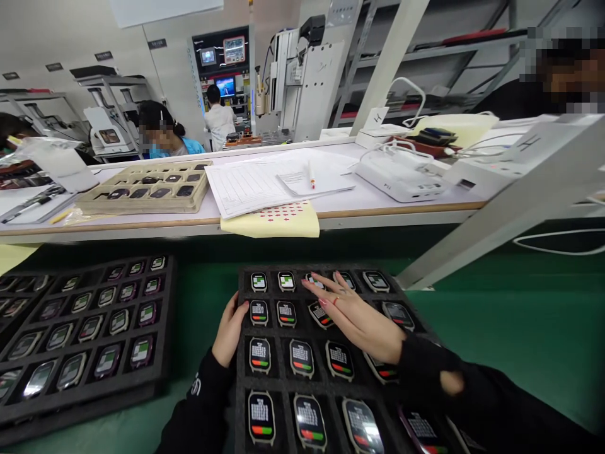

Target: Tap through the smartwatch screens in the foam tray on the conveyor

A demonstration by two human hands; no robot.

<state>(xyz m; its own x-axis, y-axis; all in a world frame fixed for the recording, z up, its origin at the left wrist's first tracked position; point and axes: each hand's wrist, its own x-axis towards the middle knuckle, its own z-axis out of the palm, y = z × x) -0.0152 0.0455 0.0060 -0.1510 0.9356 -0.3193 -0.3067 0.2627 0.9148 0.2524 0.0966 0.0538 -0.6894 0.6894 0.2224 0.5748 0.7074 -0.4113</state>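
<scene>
A black foam tray (242, 378) of several lit smartwatch bodies lies on the green belt in front of me. My left hand (230, 331) rests against the tray's left edge, fingers curled along its rim. My right hand (350, 312) lies flat over the tray's upper middle, fingers stretched out and touching a watch (314, 281) in the top row. Both arms wear black sleeves. Watches such as one in the second row (286, 313) show white screens with red and green bars.
A second black tray (163, 372) of watches lies on the left. A beige tray (142, 203), paper sheets (246, 186), a yellow sheet (274, 224) and white devices (401, 176) sit on the white bench behind. Other people sit further back and at far right.
</scene>
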